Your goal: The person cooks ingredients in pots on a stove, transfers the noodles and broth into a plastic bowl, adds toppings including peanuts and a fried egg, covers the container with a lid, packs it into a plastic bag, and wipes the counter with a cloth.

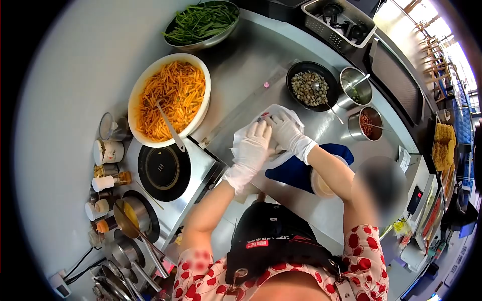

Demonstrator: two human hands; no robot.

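Observation:
My left hand [253, 148] and my right hand [287, 131], both in white gloves, rest side by side on a white sheet or bag [237, 136] on the steel counter. Their fingers point away from me and lie close together, the fingertips almost meeting. What lies under the palms is hidden. A blue cloth [286, 175] is just right of the sheet, with a pale round container [321, 184] partly under my right forearm. Beyond my right hand sits a black bowl [310, 86] of small shellfish-like pieces with a spoon.
A large white bowl [134, 103] of orange strips stands at left, near a metal bowl [201, 46] of green stalks. Two steel pots [346, 103] [355, 129] are at right. Jars, a round black hob [164, 173] and pans line the left side. A perforated tray [341, 45] stands at the back.

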